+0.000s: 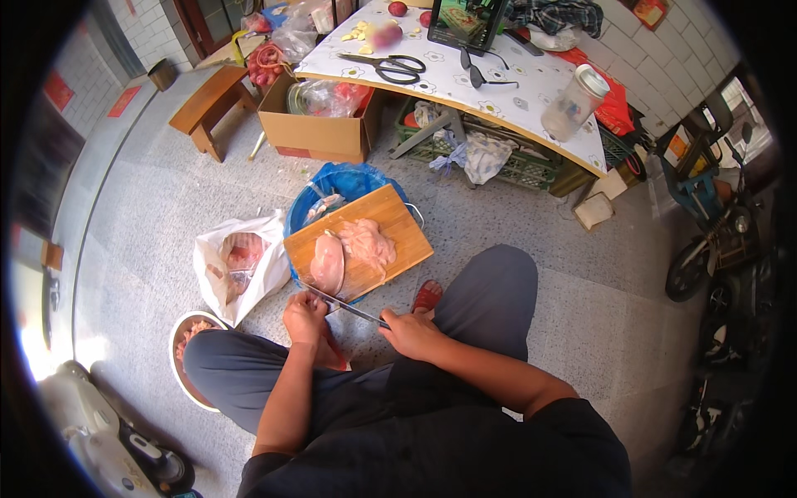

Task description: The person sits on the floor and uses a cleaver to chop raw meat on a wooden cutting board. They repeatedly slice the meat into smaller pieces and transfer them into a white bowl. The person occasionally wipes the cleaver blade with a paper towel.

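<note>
My right hand is closed around the handle of a knife, whose blade points left along the near edge of a wooden cutting board. My left hand is at the blade's far end, its fingers bent around something small that I cannot make out. A whole piece of raw chicken breast lies on the board's near left part. Beside it, to the right, is a pile of thinly cut raw meat. The board rests across a bucket lined with a blue plastic bag.
A white plastic bag of raw meat stands left of the board. Below it, a bowl with meat pieces is partly behind my knee. Ahead are a cardboard box, a wooden bench and a table bearing scissors, sunglasses and a jar.
</note>
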Available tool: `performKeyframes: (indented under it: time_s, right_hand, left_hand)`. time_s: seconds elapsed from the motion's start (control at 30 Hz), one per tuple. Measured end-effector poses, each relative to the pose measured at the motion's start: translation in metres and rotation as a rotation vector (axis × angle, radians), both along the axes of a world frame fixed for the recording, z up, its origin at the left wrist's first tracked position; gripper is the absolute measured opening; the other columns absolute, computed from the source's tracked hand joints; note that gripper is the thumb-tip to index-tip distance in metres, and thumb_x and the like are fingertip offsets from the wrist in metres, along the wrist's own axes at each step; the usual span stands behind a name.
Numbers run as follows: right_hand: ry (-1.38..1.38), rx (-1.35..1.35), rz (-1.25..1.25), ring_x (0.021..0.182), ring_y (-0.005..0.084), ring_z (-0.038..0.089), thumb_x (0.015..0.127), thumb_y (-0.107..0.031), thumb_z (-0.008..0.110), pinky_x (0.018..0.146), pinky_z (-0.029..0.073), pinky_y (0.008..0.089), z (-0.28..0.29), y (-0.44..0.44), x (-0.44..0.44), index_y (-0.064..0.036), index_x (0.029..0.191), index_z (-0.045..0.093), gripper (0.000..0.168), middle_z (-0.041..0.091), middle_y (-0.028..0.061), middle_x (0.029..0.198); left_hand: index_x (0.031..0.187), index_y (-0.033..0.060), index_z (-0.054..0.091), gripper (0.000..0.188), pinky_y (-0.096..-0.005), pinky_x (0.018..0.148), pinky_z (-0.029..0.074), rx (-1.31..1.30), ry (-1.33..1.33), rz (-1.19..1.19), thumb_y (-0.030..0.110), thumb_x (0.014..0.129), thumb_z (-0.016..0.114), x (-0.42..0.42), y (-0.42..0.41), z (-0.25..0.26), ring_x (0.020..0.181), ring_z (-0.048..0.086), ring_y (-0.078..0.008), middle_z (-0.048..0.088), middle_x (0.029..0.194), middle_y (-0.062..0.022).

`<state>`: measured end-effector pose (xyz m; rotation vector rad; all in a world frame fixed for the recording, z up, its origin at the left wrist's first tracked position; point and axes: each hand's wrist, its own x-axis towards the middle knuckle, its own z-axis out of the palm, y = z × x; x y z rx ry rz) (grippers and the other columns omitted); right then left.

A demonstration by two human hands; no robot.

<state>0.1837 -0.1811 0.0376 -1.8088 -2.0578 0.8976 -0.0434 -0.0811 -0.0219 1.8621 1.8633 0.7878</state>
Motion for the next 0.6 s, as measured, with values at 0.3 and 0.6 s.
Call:
performKeyframes:
  time_s: [0.3, 0.6]
  right_hand:
    - [-0.037, -0.040, 0.025, 0.077, 0.0449, 0.066, 0.097, -0.030, 0.057, 0.068, 0.050, 0.0547, 0.022, -0.007, 0.018, -0.002, 0.102, 0.051, 0.029, 0.067, 0.0253, 0.080]
    - [-0.036, -0.038, 0.023, 0.078, 0.0448, 0.067, 0.096, -0.030, 0.058, 0.069, 0.050, 0.0539, 0.019, 0.006, 0.003, -0.001, 0.101, 0.050, 0.030, 0.066, 0.0255, 0.078]
  left_hand:
    - [0.076, 0.0042, 0.068, 0.013, -0.0440, 0.068, 0.054, -0.017, 0.026, 0.012, 0.016, 0.073, 0.073, 0.001, 0.003, -0.001, 0.074, 0.066, -0.0344, 0.066, 0.079, -0.0152]
    - [0.073, 0.0047, 0.066, 0.014, -0.0439, 0.068, 0.054, -0.051, 0.040, 0.013, 0.016, 0.072, 0.073, -0.002, 0.002, -0.004, 0.071, 0.065, -0.0338, 0.066, 0.078, -0.0150]
